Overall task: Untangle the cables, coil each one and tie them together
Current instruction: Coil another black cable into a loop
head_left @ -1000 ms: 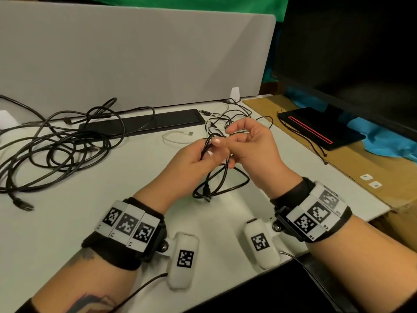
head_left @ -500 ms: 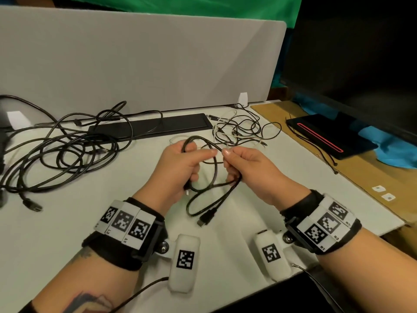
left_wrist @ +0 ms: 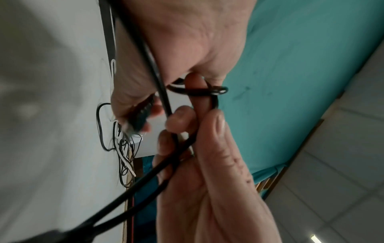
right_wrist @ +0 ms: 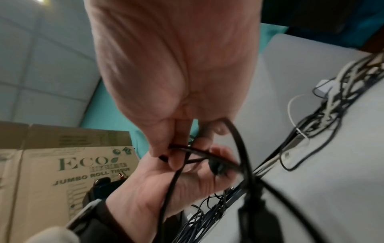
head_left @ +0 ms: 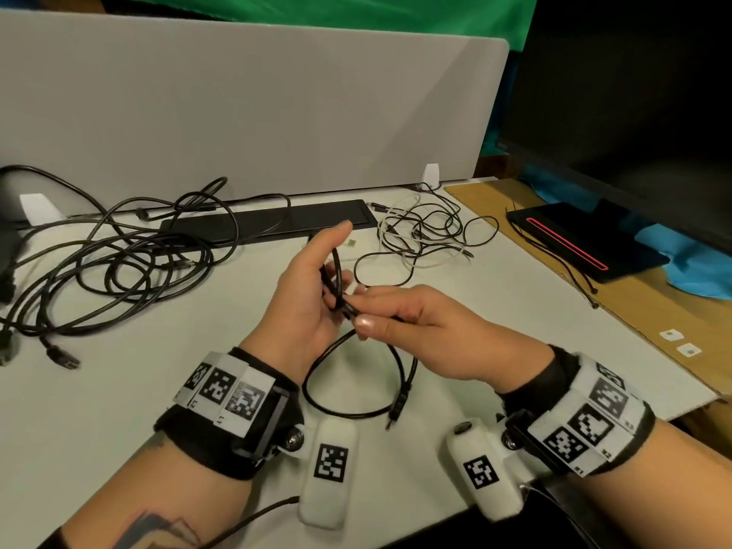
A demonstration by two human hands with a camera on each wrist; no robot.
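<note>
Left hand (head_left: 305,307) and right hand (head_left: 427,330) both pinched thin black cable (head_left: 352,390) above white desk (head_left: 119,410). Loop hung toward person, plug end (head_left: 398,408) pointing down. Cardboard box (right_wrist: 62,164) read "ECO", "JUMBO ROLL TISSUE".

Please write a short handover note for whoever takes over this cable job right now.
Left hand: holds the gathered loops of the short black cable, index finger raised.
Right hand: pinches the same cable beside the left palm.
The cable's loop and one plug hang down to the white table.
Done: this one cable is separated and partly coiled.
Left: finish its coil; the big black tangle at left and the mixed black and white tangle behind the hands remain untouched; then tie the coils together.
</note>
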